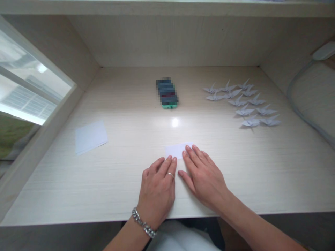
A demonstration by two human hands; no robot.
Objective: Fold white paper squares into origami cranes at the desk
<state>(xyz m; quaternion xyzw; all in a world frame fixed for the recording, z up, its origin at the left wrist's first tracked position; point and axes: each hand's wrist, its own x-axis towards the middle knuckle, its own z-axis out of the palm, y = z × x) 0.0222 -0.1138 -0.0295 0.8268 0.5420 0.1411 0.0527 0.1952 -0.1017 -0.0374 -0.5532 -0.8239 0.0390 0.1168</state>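
A small folded sheet of white paper (175, 151) lies flat on the desk in front of me. My left hand (158, 183), with a ring and a chain bracelet, rests palm down with its fingertips on the paper's near left edge. My right hand (202, 172) lies flat with fingers stretched out over the paper's right part, hiding it. Neither hand grips anything.
White paper cranes (245, 111), several of them, stand at the right. A small stack of white paper sheets (91, 137) lies at the left. A phone with a green edge (169, 106), its screen blurred, lies at the back. A cable (290, 94) runs along the right wall.
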